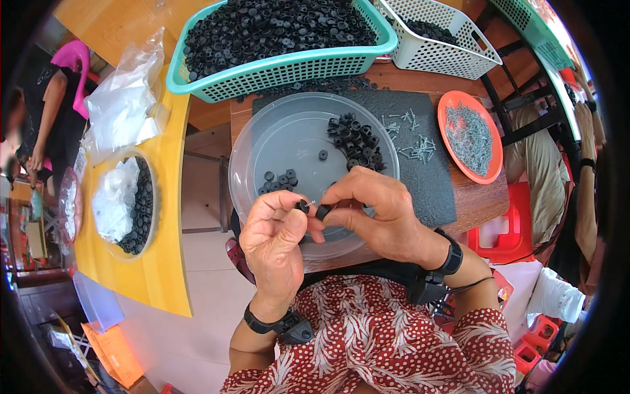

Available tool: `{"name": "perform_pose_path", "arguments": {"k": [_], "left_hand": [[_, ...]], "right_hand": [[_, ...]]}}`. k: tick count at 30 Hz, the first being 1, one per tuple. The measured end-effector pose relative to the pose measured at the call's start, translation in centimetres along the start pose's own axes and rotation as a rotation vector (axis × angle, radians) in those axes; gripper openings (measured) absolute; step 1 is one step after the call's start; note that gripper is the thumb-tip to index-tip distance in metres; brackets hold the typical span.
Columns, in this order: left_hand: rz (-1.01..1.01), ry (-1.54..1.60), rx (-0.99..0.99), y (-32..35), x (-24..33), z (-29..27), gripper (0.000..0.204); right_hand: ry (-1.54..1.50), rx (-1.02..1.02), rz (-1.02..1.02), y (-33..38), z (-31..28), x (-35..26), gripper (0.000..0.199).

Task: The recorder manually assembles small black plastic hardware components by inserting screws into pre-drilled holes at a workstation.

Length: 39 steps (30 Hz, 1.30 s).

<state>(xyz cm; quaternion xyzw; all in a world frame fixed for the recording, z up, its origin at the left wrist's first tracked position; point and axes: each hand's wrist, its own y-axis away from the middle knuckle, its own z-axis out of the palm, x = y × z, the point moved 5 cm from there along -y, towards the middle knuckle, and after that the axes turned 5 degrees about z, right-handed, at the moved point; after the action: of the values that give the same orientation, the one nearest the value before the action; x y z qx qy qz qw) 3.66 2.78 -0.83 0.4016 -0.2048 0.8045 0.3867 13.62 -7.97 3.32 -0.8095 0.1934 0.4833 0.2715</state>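
My left hand point(274, 240) pinches a small black plastic cap with a metal screw point(302, 205) sticking out of it. Right beside it, my right hand point(373, 210) holds another small black cap point(323, 211) between thumb and fingers. Both hands hover over the near edge of a clear round plastic tray point(289, 141). The tray holds a pile of black caps point(357, 141) at its right and a few more black caps point(279, 180) at its left. Loose screws point(413, 141) lie on a dark mat point(430, 177) just right of the tray.
A teal basket point(282, 65) full of black caps stands behind the tray, with a white basket point(440, 46) next to it. An orange plate point(470, 134) holds several screws. At left is a yellow table point(164, 217) with plastic bags point(125, 98) and a bowl of caps point(134, 210). Other people are at both sides.
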Motion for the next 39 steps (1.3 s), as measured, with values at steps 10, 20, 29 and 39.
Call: {"name": "perform_pose_path", "arguments": {"k": [10, 20, 29, 39], "left_hand": [[0.040, -0.028, -0.013, 0.2, 0.1, 0.6, 0.023], [0.067, -0.068, -0.062, 0.5, 0.1, 0.8, 0.025], [0.082, -0.110, -0.089, 0.5, 0.1, 0.9, 0.026], [0.036, -0.211, 0.008, 0.7, 0.4, 0.9, 0.024]], "right_hand": [[-0.184, 0.171, 0.071, 1.5, 1.1, 0.8, 0.023], [-0.168, 0.198, 0.059, 1.9, 0.9, 0.8, 0.025], [-0.389, 0.209, 0.167, 2.3, 1.1, 1.7, 0.022], [-0.968, 0.101, 0.384, 1.9, 1.3, 3.4, 0.024]]}}
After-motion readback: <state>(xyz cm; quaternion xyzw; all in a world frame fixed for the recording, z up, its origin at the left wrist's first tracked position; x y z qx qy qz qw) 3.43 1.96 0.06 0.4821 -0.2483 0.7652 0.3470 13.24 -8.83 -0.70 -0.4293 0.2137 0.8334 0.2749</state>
